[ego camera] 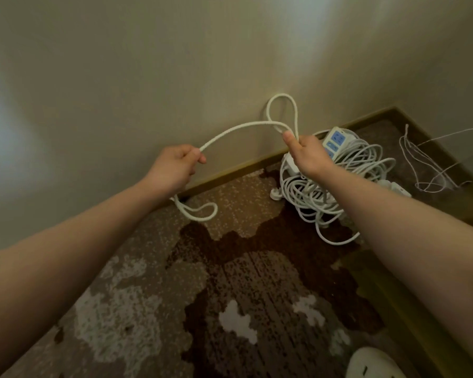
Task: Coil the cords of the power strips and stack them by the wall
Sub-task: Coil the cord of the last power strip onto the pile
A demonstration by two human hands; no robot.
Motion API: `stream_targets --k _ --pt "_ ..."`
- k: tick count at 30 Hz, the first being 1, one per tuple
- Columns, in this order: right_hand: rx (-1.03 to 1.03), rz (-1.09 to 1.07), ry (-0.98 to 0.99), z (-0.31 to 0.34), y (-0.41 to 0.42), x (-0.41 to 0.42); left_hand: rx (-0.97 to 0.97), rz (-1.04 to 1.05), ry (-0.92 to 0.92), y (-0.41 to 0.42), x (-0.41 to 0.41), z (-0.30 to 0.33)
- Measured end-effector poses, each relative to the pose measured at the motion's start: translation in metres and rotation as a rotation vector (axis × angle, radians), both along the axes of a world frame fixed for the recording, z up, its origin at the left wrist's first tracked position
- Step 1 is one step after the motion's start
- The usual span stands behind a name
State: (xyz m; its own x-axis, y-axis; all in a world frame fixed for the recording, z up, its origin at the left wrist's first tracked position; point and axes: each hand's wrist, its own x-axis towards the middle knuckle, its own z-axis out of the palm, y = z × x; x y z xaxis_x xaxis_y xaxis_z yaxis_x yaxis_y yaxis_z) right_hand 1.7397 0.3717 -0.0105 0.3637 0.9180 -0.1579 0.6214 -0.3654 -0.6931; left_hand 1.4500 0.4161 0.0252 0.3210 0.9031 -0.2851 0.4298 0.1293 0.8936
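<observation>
A thick white cord (238, 128) arches in the air between my two hands, in front of the wall. My left hand (175, 166) is closed on one stretch of it, and the cord hangs below that hand into a small loop on the carpet (200, 211). My right hand (305, 154) pinches the cord at the base of an upright loop (281, 110). Behind and below my right hand lies a tangled pile of white cords (339, 186) with a white and blue power strip (337, 139) on top, next to the baseboard.
The beige wall (175, 64) meets a brown baseboard (230, 170) and turns a corner at the right. Thin loose wires (426, 170) lie at the far right. Another white strip end (396, 188) shows past my right forearm. A white shoe (374, 364) is at the bottom right.
</observation>
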Motion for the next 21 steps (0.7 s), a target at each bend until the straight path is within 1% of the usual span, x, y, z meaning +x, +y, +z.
stream_targets --k 4,7,11,15,21 --pt "0.013 -0.02 -0.01 0.0 -0.003 -0.013 0.149 -0.029 0.056 -0.016 0.053 -0.01" --pt "0.008 -0.01 -0.019 0.003 -0.003 -0.012 0.115 -0.022 0.096 -0.02 0.089 -0.016" --pt "0.02 0.037 0.023 0.007 -0.005 -0.009 0.031 0.035 0.032 -0.024 0.121 -0.017" --pt "0.036 0.061 0.206 0.007 -0.006 -0.007 -0.09 0.021 -0.036 -0.025 0.135 -0.013" --pt "0.023 0.118 0.62 0.007 -0.005 -0.002 -0.105 -0.051 0.015 -0.024 0.151 -0.003"
